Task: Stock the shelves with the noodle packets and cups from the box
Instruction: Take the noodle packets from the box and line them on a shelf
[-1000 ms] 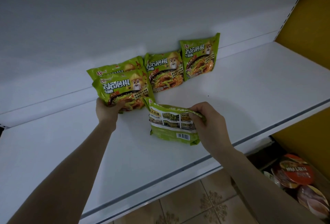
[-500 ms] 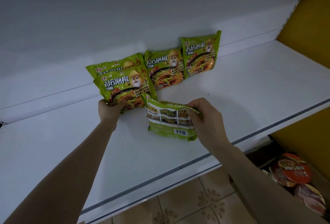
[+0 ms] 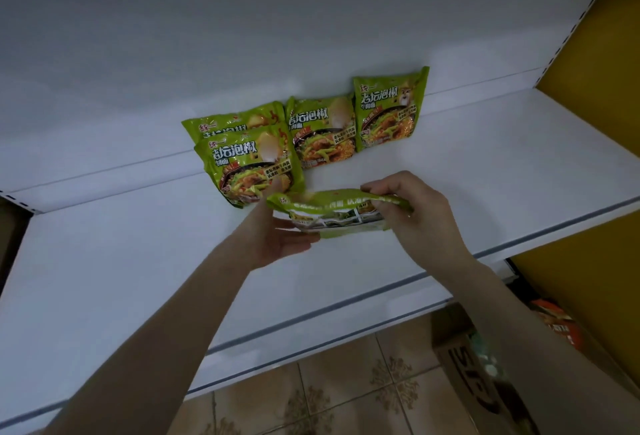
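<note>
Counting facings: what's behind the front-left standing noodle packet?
One more green packet stands behind the front-left packet, offset slightly left, near the shelf's back panel. Only its top strip shows; its lower part is covered, and anything further behind cannot be seen.

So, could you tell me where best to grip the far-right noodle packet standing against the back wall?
I'd pinch the far-right packet by its flat top seam, coming from the front and above: it stands upright against the back wall, so its back is blocked, and a neighbour crowds its left side.
</note>
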The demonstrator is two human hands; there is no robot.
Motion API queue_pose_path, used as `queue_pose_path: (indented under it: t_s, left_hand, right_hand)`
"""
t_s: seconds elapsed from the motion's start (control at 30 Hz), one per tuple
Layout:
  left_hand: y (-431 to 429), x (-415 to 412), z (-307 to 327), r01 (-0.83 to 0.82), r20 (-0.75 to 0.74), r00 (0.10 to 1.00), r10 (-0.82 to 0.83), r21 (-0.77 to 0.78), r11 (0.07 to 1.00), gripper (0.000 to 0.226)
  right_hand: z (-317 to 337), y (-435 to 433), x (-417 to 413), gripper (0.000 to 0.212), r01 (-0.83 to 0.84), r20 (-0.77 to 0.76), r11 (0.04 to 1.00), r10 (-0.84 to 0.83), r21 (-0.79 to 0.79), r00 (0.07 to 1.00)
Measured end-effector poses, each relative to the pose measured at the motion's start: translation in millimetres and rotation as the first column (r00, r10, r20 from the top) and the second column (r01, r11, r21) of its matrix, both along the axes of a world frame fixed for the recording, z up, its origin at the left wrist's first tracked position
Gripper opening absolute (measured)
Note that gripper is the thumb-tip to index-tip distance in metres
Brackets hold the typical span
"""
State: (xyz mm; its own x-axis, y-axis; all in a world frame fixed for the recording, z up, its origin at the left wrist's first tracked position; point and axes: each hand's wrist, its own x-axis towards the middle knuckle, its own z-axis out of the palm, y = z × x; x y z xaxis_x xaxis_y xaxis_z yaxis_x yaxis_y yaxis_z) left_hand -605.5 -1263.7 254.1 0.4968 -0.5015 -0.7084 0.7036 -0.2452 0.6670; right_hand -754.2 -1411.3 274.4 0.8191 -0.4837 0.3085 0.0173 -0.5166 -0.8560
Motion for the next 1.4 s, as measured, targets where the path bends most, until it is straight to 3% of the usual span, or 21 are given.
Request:
queue_pose_path:
  t_s: [0.1,0.23,0.37,0.43,0.5,0.6,0.67,0.83,0.93,1.03,1.13,1.23,1.3,1.4]
  left_hand:
    - [-5.2,-5.1,5.0,-0.048,-0.050,0.998,0.043,-0.102,0.994,0.016]
    - [-7.7,-15.8,3.0,0.002,-0.216,0.976,-0.036,-0.158,0.988,0.022]
    - [-20.9,-36.5,4.0,-0.285,-0.327,0.922,0.209,-0.207,0.936,0.014]
    - [-30.2,-45.8,1.2,-0.408,-0.245,0.903,0.352,-0.233,0.883,0.012]
    - [-38.6,-56.3,-1.6,-0.484,-0.166,0.875,0.454,-0.285,0.827,0.014]
    - [-49.3,-73.2,-7.9,-0.581,-0.112,0.805,0.583,-0.350,0.735,0.039]
    - [-55.7,-84.0,-12.4,-0.615,-0.070,0.768,0.637,-0.357,0.703,0.050]
    - [-61.4,-94.1,-17.6,-0.569,0.017,0.782,0.624,-0.391,0.724,0.074]
    - [-51.5,-89.5,-17.2,-0.434,0.294,0.838,0.460,-0.154,0.888,0.073]
    - [-32.9,-69.3,-16.0,-0.351,0.669,0.684,0.291,-0.047,0.935,0.083]
    - [-18.1,-43.2,-8.8,-0.133,0.839,0.543,0.021,0.062,0.989,0.098]
    - [-19.8,-32.8,-1.7,0.011,0.839,0.513,-0.181,0.205,0.979,0.057]
    - [-24.4,-31.2,-3.9,-0.029,0.847,0.518,-0.122,0.160,0.987,0.038]
    - [-34.0,-27.2,-14.6,-0.070,0.836,0.548,-0.029,0.080,0.994,0.033]
  right_hand:
    - [6.1,-6.9,-10.8,0.015,-0.099,0.017,0.994,0.100,-0.053,0.995]
    - [13.3,-18.7,-14.4,0.018,-0.082,0.051,0.996,0.084,-0.037,0.995]
    - [19.4,-32.4,-10.5,0.031,0.109,-0.035,0.994,-0.110,-0.028,0.993]
    - [22.6,-36.8,-8.5,0.044,0.275,-0.139,0.954,-0.258,0.122,0.956]
    - [22.7,-38.3,-6.9,0.052,0.374,-0.271,0.868,-0.293,0.326,0.917]
    - [20.1,-31.4,-1.5,0.061,0.328,-0.390,0.721,-0.087,0.611,0.917]
    - [16.8,-26.1,4.3,0.058,0.276,-0.376,0.710,-0.017,0.648,0.926]
    - [11.9,-30.1,11.3,0.038,0.234,-0.269,0.771,-0.085,0.592,0.959]
    - [17.6,-44.3,9.9,0.041,0.129,-0.209,0.836,-0.017,0.533,0.978]
    - [28.8,-62.8,9.9,0.049,-0.075,-0.190,0.944,0.142,0.321,0.972]
    - [33.5,-71.1,14.0,0.054,-0.300,-0.326,0.949,0.314,0.092,0.892]
    - [33.2,-75.0,20.5,0.053,-0.355,-0.380,0.933,0.350,0.059,0.856]
    - [33.4,-77.4,25.6,0.055,-0.340,-0.420,0.940,0.308,-0.003,0.854]
    - [31.4,-80.9,37.5,0.070,-0.276,-0.533,0.943,0.138,-0.188,0.835]
